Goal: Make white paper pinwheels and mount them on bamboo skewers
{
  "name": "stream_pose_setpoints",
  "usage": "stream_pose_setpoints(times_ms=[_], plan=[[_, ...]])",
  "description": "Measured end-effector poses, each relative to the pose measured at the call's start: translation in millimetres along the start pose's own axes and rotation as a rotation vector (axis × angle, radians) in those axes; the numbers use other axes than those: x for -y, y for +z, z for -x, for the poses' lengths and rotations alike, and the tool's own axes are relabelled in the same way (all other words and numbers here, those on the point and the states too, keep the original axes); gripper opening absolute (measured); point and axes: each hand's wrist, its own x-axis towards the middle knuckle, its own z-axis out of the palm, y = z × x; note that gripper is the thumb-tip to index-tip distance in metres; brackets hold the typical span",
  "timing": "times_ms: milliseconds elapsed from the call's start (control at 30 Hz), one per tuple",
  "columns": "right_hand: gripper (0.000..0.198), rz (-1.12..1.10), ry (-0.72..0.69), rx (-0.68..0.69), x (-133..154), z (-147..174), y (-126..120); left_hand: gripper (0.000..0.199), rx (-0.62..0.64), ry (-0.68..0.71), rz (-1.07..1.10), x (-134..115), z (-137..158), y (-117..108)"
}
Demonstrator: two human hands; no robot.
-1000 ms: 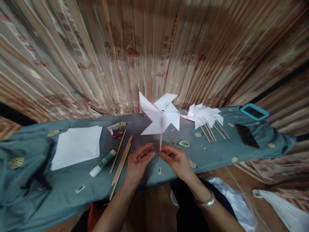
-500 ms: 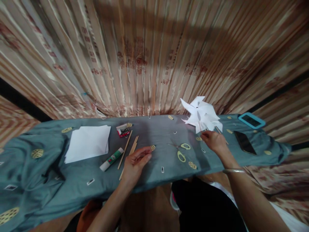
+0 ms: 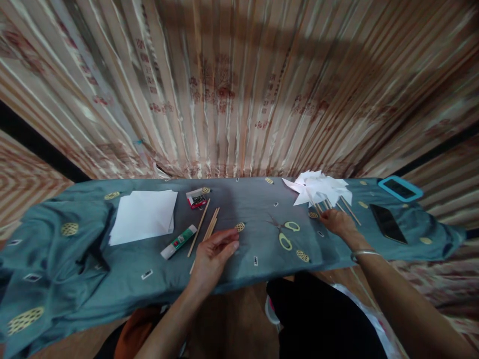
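Note:
White paper pinwheels [image 3: 325, 187] on thin wooden sticks lie overlapping at the far right of the table. My right hand [image 3: 339, 222] is closed on the stick of the leftmost pinwheel [image 3: 298, 187], whose blades rest against the others. Over the cloth near the middle hovers my left hand [image 3: 215, 254], fingers loosely bent and thumb apart, with nothing visible in it. Just beside it lie several wooden sticks [image 3: 205, 230]; the lower ends of some are hidden by that hand. Scissors with yellow-green handles [image 3: 283, 231] lie between my hands.
On the left are a stack of white paper [image 3: 144, 217], a glue stick [image 3: 178, 243] and a small red box of pins [image 3: 196, 199]. A black phone [image 3: 388, 223] and a blue-framed device [image 3: 400, 189] lie at right. A pleated curtain [image 3: 232, 89] hangs behind the cloth-covered table [image 3: 239, 269].
My right hand has lowered the pinwheel from a raised tilt down onto the others. My left hand has barely moved. The view has shifted slightly.

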Motion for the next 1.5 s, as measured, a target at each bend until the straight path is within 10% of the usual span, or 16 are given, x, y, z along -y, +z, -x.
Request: stream_pose_setpoints(times_ms=[700, 1033, 1500], plan=[[0.029, 0.023, -0.069, -0.18, 27, 30, -29, 0.021, 0.199, 0.1, -0.222, 18, 29, 16], [0.024, -0.484, -0.791, -0.131, 190, 108, -38, 0.017, 0.181, 0.157, -0.355, 19, 31, 9], [0.013, -0.721, -1.254, -0.108, 380, 132, -66, 0.017, 0.005, 0.66, -0.491, -8, 29, -16]])
